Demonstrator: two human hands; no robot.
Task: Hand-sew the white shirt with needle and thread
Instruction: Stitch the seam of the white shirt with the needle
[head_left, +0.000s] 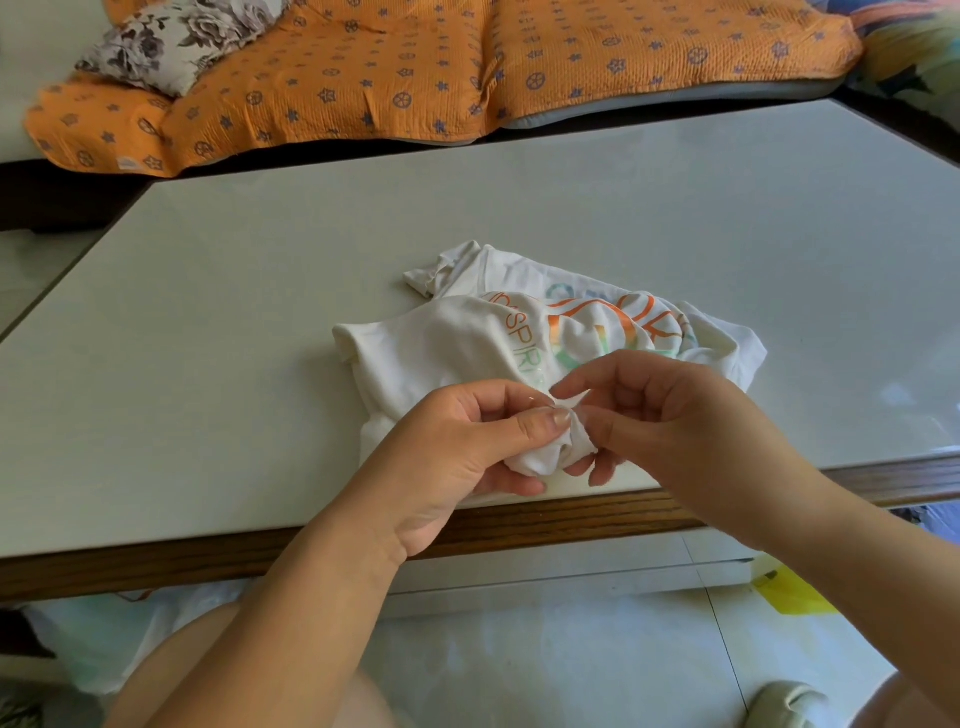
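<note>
A crumpled white shirt (457, 338) with orange and green print lies near the table's front edge. My left hand (467, 441) grips a bunched fold of the shirt between thumb and fingers. My right hand (649, 410) is right beside it, its curled fingers pinching the same fold at a small raised tip of cloth. A thin glint near my left forefinger may be the needle; I cannot make out any thread.
The shirt rests on a pale table (260, 312) with a wooden front edge (571, 519). Behind it stands a sofa with an orange patterned cover (415, 67) and a floral cushion (171, 41). A yellow object (789, 592) lies on the tiled floor.
</note>
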